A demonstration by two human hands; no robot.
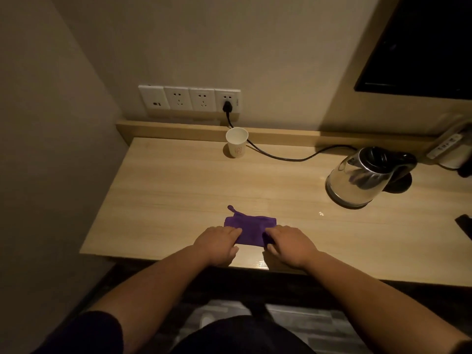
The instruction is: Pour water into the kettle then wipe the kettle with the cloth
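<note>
While the white paper cup (236, 142) stands upright by the back ledge, I cannot tell whether it holds water. My steel kettle (357, 177), shiny and rounded with a black handle, sits far right on the pale wood-grain desk (158, 190). Near the front edge lies the folded purple cloth (251, 229), soft-looking. My left hand (217, 242) rests flat-fingered on its left side; my right hand (291, 245) pinches its right edge.
</note>
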